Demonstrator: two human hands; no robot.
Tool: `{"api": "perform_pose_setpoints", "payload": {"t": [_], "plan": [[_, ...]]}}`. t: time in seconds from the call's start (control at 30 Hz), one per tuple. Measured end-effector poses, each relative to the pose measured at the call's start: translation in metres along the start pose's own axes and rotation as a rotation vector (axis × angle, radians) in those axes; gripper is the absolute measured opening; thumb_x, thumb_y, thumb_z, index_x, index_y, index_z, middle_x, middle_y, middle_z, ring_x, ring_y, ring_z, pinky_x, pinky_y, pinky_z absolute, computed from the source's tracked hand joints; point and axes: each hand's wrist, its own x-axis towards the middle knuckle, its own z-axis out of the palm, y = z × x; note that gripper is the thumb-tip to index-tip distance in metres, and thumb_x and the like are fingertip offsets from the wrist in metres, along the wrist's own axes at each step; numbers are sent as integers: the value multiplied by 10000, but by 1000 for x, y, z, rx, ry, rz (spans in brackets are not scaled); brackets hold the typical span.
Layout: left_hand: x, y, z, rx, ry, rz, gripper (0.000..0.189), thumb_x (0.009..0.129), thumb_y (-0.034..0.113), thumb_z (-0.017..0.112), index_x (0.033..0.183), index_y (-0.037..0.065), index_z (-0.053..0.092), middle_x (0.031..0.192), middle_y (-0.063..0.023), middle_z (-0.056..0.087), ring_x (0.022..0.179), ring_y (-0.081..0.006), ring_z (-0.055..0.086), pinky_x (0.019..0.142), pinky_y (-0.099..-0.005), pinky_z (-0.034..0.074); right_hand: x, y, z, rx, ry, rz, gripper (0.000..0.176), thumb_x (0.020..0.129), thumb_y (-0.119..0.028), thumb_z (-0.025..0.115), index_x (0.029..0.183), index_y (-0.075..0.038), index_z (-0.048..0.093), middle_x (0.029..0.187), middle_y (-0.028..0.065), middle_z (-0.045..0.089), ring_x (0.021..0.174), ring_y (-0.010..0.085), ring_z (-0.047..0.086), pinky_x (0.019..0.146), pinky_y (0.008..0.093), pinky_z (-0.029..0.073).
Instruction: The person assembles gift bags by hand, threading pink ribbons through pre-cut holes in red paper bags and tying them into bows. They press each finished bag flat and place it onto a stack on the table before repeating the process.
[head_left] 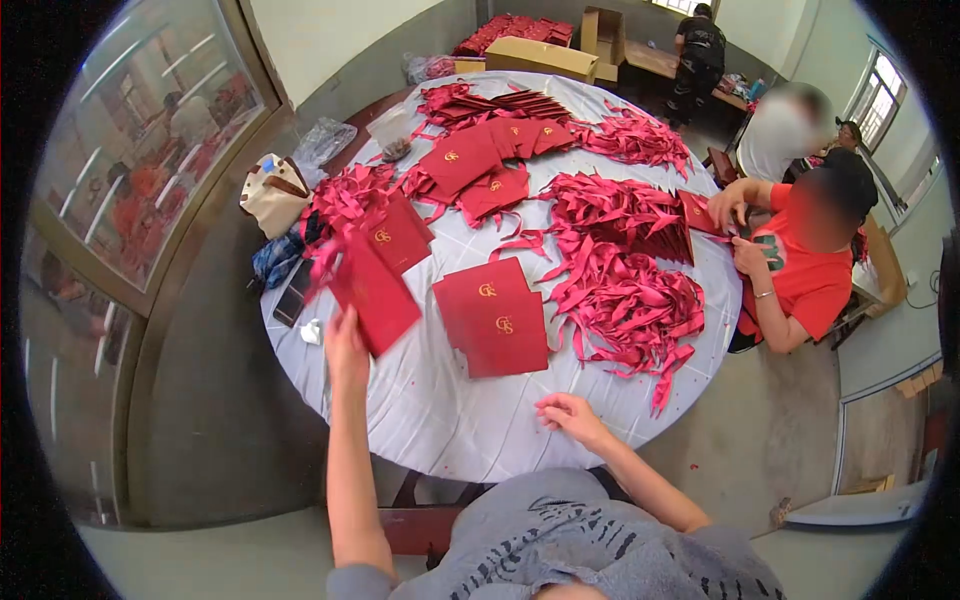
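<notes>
My left hand (347, 348) grips a flat red paper gift bag (376, 300) by its lower edge, above the left side of the table. Pink ribbon at the bag's upper end is blurred. Over the near edge of the tablecloth, my right hand (568, 414) has its fingers loosely bent and apart, with nothing visible in them. Between the hands, two overlapping red bags (497, 335) with gold lettering lie flat. Another red bag (405, 236) rests behind the held one. To the right is a heap of pink ribbons (630, 310).
More bags (460, 158) and ribbons (640, 140) cover the far side of the round table (420, 430). A phone (292, 293), an umbrella (275, 262) and a cream handbag (275, 195) sit at the left. A person in red (805, 260) handles a bag at the right.
</notes>
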Motion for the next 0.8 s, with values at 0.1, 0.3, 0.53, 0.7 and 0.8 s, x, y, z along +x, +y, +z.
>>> {"api": "perform_pose_setpoints", "payload": {"t": [0.1,0.3,0.53,0.7,0.8], "plan": [[83,-9,6,465,150,260,531,828,200,636,1221,-48,380,1223,-168,458,1123,-261,458,945,-332,371,-9,6,-1,-18,37,33,226,889,-135,509,1067,-14,578,935,44,626,776,100,585,663,237,477],[89,-63,9,850,28,241,491,829,265,625,1179,-37,460,1113,-160,541,1055,-228,501,917,-323,387,-25,4,-22,-77,116,-42,208,885,-120,502,1042,-11,585,892,37,624,756,93,577,655,228,468],[-17,-135,43,915,-155,138,389,892,171,496,1216,-44,470,1136,-162,565,1041,-227,542,897,-310,411,22,-10,-39,-242,333,-344,322,844,-81,556,1154,5,530,991,68,606,804,124,580,742,256,479],[-47,-129,65,1175,-211,201,452,913,153,444,1315,-35,360,1300,-231,428,1211,-328,410,1012,-355,316,82,-11,-25,-470,460,-402,449,787,-85,601,1216,-11,491,1026,107,529,884,186,571,788,299,474],[-54,-127,71,1174,-256,303,493,914,145,438,1352,-30,295,1326,-229,400,1225,-329,396,1024,-349,303,85,-23,-7,-551,436,-372,488,773,-108,615,1236,-28,485,1004,128,506,861,195,567,757,304,475]]}}
